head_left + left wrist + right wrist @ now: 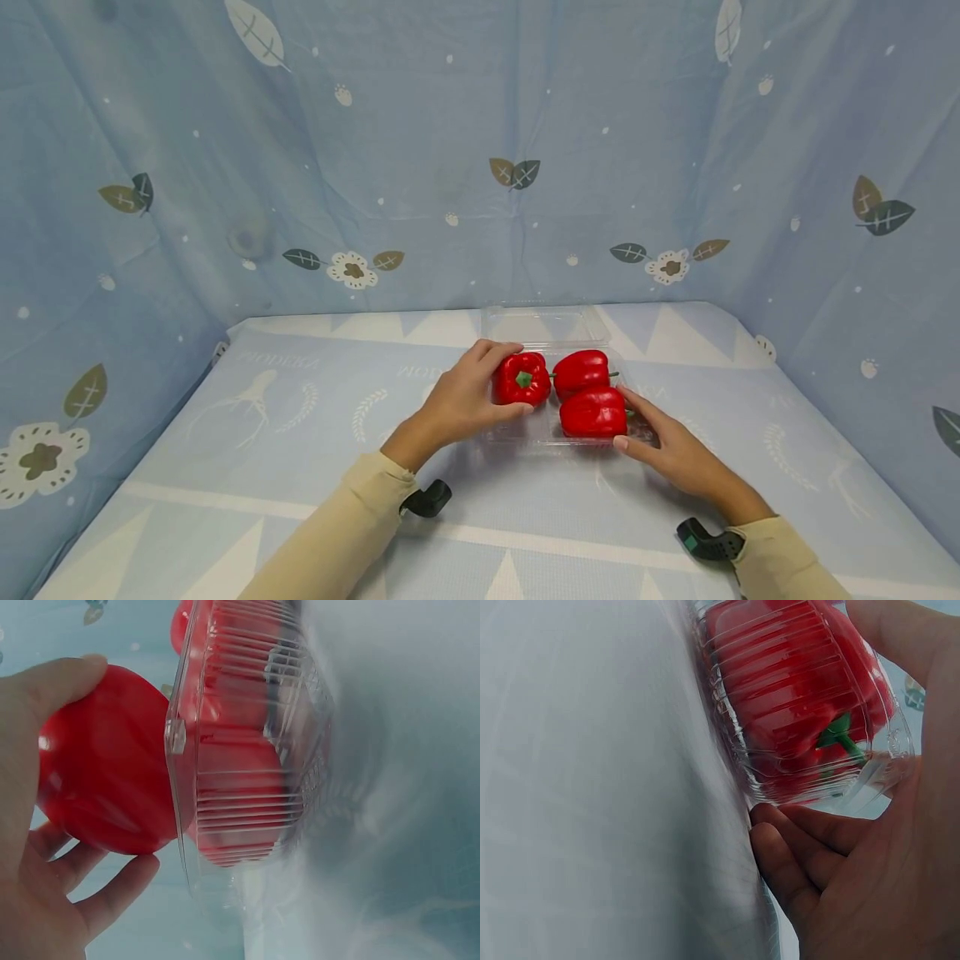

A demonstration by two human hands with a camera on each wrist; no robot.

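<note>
My left hand (465, 393) grips a red bell pepper (522, 382), its green stem facing me. In the left wrist view that bell pepper (112, 765) is right at the rim of a clear plastic clamshell box (251, 780), thumb on one side and fingers on the other. Two more red bell peppers lie in the right half of the box, a rear one (581, 372) and a front one (594, 413), stems to the right. At the box's right front corner, my right hand (678, 454) holds the box, thumb at its rim and fingers (780, 859) against its lower side.
The box's clear lid (547, 325) lies folded back behind it. A pale blue and white patterned cloth (285, 433) covers the table. Blue curtains (450, 125) with leaves and flowers rise at the back and both sides.
</note>
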